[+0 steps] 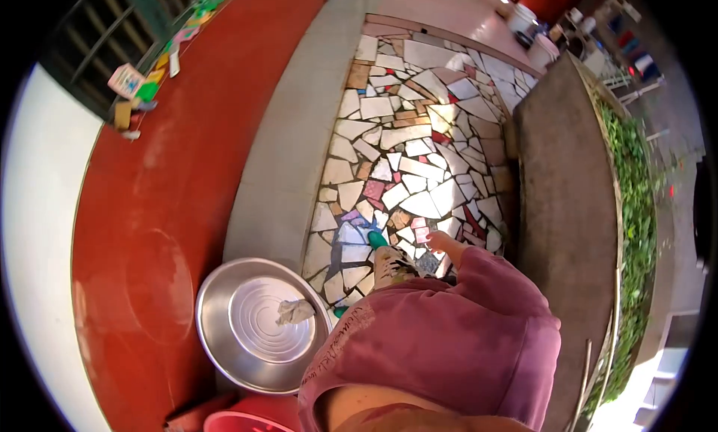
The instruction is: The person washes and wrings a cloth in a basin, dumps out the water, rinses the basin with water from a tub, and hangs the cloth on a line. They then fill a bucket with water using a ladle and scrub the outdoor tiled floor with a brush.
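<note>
Right now, the metal basin (254,365) is on your left, with the crumpled cloth (296,311) inside it, toward the side nearest you. The rim runs right up beside your pink sweater (441,342); you cannot tell from this view whether they touch, nor whether the basin is resting or held. Its outer edge overlaps the red floor (157,207) and the grey strip (280,133) from this angle. Just below the basin in view, a red tub (258,417) comes close to its lower edge.

Well to the right of the basin, your right hand (443,242) hangs over the mosaic paving (419,170), its grip loosely open with the fingers slightly apart. Your left hand is out of sight, so its grip cannot be told.

Ahead of the basin and to its right, the paving gives you a long open lane, bounded by the straight edge of the grey strip and the planter wall (561,185). One green shoe (377,239) is on that paving, beyond the basin's far rim.
</note>
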### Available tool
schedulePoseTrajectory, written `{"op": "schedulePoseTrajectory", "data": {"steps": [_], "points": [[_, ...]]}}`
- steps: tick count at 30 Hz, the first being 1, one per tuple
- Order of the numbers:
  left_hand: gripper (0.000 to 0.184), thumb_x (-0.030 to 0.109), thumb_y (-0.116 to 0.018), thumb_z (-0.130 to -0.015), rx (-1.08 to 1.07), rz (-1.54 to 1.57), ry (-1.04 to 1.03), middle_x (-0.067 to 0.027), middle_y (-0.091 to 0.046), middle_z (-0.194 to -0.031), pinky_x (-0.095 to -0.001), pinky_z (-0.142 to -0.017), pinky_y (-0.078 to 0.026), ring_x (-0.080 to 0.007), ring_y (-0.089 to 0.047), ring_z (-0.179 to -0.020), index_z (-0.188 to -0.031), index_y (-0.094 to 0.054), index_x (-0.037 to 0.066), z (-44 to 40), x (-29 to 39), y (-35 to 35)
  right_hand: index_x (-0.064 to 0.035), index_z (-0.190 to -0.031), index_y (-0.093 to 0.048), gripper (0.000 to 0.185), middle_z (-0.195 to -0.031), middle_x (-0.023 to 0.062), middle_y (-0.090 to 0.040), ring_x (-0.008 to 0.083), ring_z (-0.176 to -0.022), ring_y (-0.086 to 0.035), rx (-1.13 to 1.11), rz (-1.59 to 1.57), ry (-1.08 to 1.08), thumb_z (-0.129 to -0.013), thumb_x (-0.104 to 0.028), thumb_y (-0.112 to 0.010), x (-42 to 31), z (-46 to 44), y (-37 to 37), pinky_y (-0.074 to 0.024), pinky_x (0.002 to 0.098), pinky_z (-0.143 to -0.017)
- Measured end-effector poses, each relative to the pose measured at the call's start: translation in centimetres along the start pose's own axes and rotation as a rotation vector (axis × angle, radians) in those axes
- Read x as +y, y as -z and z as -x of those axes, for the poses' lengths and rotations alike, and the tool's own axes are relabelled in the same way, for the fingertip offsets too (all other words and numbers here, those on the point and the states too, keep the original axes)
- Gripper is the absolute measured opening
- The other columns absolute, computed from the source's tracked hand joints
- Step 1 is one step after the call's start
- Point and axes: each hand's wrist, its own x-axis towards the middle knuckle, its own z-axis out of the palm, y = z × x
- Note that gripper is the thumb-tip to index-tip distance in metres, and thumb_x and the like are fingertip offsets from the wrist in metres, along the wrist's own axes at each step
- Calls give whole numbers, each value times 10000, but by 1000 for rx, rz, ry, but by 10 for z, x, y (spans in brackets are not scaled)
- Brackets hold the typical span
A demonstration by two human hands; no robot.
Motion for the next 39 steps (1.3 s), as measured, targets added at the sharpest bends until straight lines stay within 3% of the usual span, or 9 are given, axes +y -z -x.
{"op": "schedulePoseTrajectory", "data": {"steps": [10,17,19,23,28,32,34,37,39], "points": [[353,289,-518,-862,-116,-413,-236,-143,-605,-946,-356,-688,-452,-238,-579,-813,-1097,-554,28,-23,278,-92,-150,-1147,-525,332,-760,66,-612,180,-557,-606,83,-443,-249,-820,-92,-510,205,-46,93,-452,323,-399],[301,268,-502,-874,-189,-204,-541,-112,-627,-884,-347,-619,-472,-203,-605,-726,-1057,-579,42,-27,502,-208,-130,-1171,-491,339,-830,59,-619,175,-705,-616,217,-404,50,-834,-101,-503,197,-72,200,-467,324,-522],[289,262,-497,-877,-224,-161,-571,-104,-634,-866,-345,-600,-478,-194,-613,-701,-1046,-587,46,-26,547,-239,-97,-1195,-483,403,-903,64,-630,174,-752,-627,321,-1289,-118,-801,-90,-567,144,-43,238,-478,307,-557],[259,261,-498,-861,-300,-479,-515,-124,-634,-845,-372,-617,-477,-221,-617,-709,-969,-605,51,-66,604,-295,-25,-1222,-493,457,-899,76,-642,147,-726,-634,386,-1229,92,-797,-142,-611,135,-46,294,-492,249,-553],[241,260,-499,-842,-294,-1011,-405,-149,-635,-818,-405,-639,-477,-255,-621,-719,-873,-628,58,-136,685,-350,-29,-1062,-566,270,-742,58,-604,145,-567,-567,721,-1429,-169,-812,-130,-580,220,-83,296,-448,253,-471],[246,259,-500,-826,-184,-1239,-426,-169,-635,-797,-432,-656,-476,-282,-625,-726,-796,-647,64,-174,809,-385,-52,-600,-539,219,-536,82,-548,196,-412,-530,668,-1873,-809,-808,-38,-472,255,-29,309,-400,355,-355],[254,259,-501,-818,-133,-1368,-661,-180,-635,-787,-446,-665,-476,-295,-627,-730,-758,-656,67,-198,885,-423,-67,-662,-558,175,-590,67,-562,191,-473,-552,585,-1857,-1095,-819,-56,-481,253,-12,328,-413,349,-405],[227,233,-519,-794,-124,-1506,-1198,-191,-632,-761,-469,-684,-473,-325,-623,-737,-734,-667,71,-217,1033,-536,-70,-673,-569,168,-601,66,-566,192,-488,-554,490,-1829,-889,-818,-81,-485,262,-20,369,-418,352,-419],[140,181,-561,-764,-215,-1320,-1072,-182,-628,-733,-451,-642,-473,-324,-616,-709,-742,-653,77,-225,1118,-638,-71,-680,-576,166,-608,65,-568,192,-499,-555,483,-1776,-727,-818,-98,-488,268,-39,408,-421,353,-428]]}}
